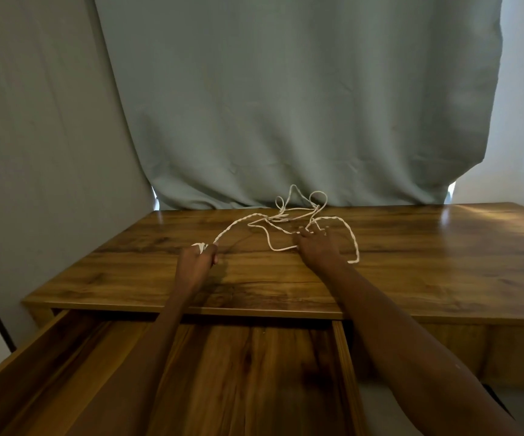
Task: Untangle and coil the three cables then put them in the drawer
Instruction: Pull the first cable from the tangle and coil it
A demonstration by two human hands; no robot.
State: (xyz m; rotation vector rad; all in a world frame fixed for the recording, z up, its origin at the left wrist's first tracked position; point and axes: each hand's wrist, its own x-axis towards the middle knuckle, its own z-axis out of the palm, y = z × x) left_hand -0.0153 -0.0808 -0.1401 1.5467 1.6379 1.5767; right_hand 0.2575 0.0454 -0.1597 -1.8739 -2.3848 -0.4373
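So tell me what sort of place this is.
Probably a room at home: a wood-grain desk with an open drawer stands against a grey-green curtain, white tangled cables on top.

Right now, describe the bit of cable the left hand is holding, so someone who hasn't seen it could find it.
On the wooden desk, above the open drawer, white cables sprawl near the curtain. One twisted strand runs left to the left hand. Unlike the loose loops by the right hand, its end is wound around fingers.

The drawer (172,372) is cut off at the bottom edge.
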